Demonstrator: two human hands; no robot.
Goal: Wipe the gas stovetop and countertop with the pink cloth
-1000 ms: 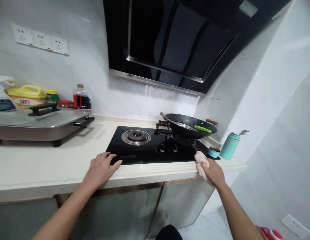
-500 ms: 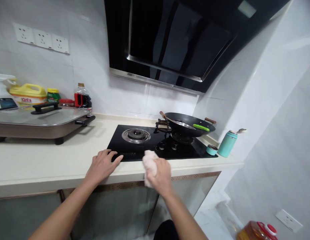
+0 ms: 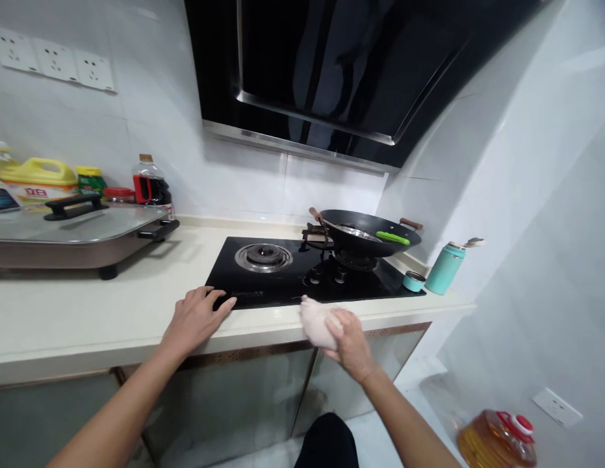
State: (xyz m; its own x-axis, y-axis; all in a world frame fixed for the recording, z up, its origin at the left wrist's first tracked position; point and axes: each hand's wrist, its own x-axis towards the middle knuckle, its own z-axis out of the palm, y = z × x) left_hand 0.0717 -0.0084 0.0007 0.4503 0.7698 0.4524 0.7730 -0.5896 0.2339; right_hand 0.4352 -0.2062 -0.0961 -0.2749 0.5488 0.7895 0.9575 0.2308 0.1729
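Head view: right hand [image 3: 351, 344] clamped on the pale cloth [image 3: 316, 322], fingers and thumb closed around its right end. Cloth is at the countertop's [image 3: 151, 312] front edge, just in front of the cooktop [image 3: 277, 286], knobs beyond it. Contact with the edge: can't tell. Cloth is bunched, a bit blurred; long axis slants from upper left down to the hand, free tip pointing up-left toward the cooktop.

Left hand [image 3: 195, 320] palm down, fingers apart, at the cooktop's front-left corner.

Containers: wok [image 3: 370, 249] on the right burner, with a green-handled utensil [image 3: 392, 238] and something shiny in it, too small to ID. Turquoise cup [image 3: 414, 282] upright on the cooktop's right corner, steel lining visible, contents can't tell. Turquoise flask [image 3: 444, 270] just beside it. Bottle [image 3: 153, 185] at back left, dark liquid. Jug [image 3: 494, 442] low right, amber liquid, red cap. Lidded pan [image 3: 78, 250] on the left, contents unclear.
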